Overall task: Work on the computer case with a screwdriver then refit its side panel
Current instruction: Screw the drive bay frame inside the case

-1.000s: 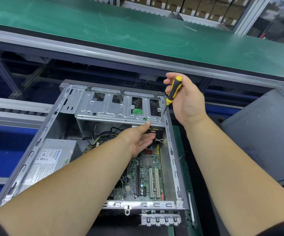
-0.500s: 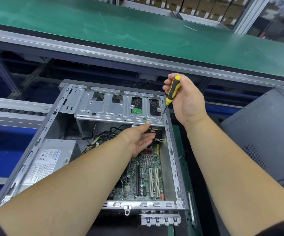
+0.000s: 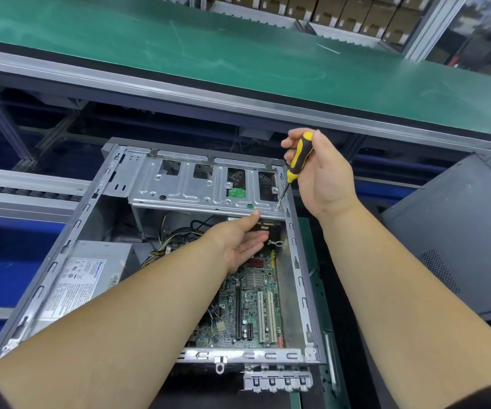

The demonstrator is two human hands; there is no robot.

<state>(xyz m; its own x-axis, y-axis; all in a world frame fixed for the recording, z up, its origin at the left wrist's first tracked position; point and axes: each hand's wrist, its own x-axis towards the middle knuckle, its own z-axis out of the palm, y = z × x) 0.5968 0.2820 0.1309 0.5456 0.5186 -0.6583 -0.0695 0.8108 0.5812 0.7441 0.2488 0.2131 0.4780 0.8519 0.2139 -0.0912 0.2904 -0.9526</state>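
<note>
Change: little has been shifted since the earlier frames; the screwdriver (image 3: 299, 157) is kept on the same screw (image 3: 278, 206).
Count: one computer case (image 3: 161, 261), one screwdriver, two hands, one side panel (image 3: 456, 231).
Right hand (image 3: 324, 175): curled round the yellow-black handle, above the case's far right corner.
Left hand (image 3: 241, 240): fingers spread straight, thumb laid against the drive cage (image 3: 203, 187) edge.
Side panel: leant apart, right of the case.

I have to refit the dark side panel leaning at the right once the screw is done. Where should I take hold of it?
Probably by its upper left corner and the long left edge, coming from the case side. The side panel leans tilted with that edge free and facing the right hand; its lower edge is hidden behind the arm, and its right side runs out of view.
</note>
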